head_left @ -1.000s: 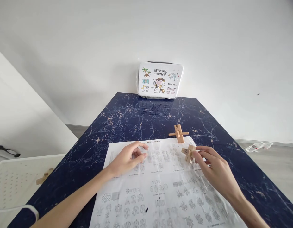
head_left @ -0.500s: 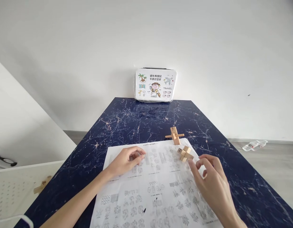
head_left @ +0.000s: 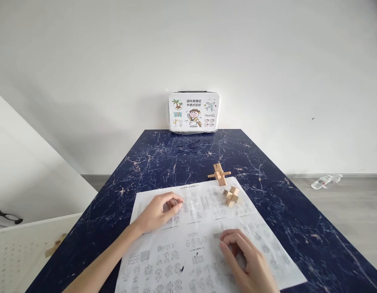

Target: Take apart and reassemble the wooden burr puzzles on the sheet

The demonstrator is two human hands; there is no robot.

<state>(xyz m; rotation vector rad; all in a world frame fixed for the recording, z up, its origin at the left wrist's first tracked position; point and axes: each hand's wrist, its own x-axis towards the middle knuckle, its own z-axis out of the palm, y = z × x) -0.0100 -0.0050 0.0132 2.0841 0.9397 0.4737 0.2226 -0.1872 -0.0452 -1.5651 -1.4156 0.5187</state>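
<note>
A white sheet printed with puzzle diagrams lies under both hands. My left hand rests on its upper left part, fingers loosely curled, with a gap to the thumb and nothing visible inside. Lower right on the sheet, my right hand is also loosely curled and holds nothing I can see. A wooden interlocking puzzle marked 2 sits on the upper right of the sheet, apart from both hands. Just behind, at the sheet's top edge, stands another wooden puzzle marked 3, with a thin crossbar sticking out both sides.
The blue marbled table ends at a white wall. A white cartoon-printed case leans there. Left and lower is a white perforated surface with wooden pieces on it. A clear plastic item lies on the floor at right.
My right hand has drawn back from the puzzle marked 2, down and to the left over the sheet. My left hand stays nearly in place. The view has shifted slightly.
</note>
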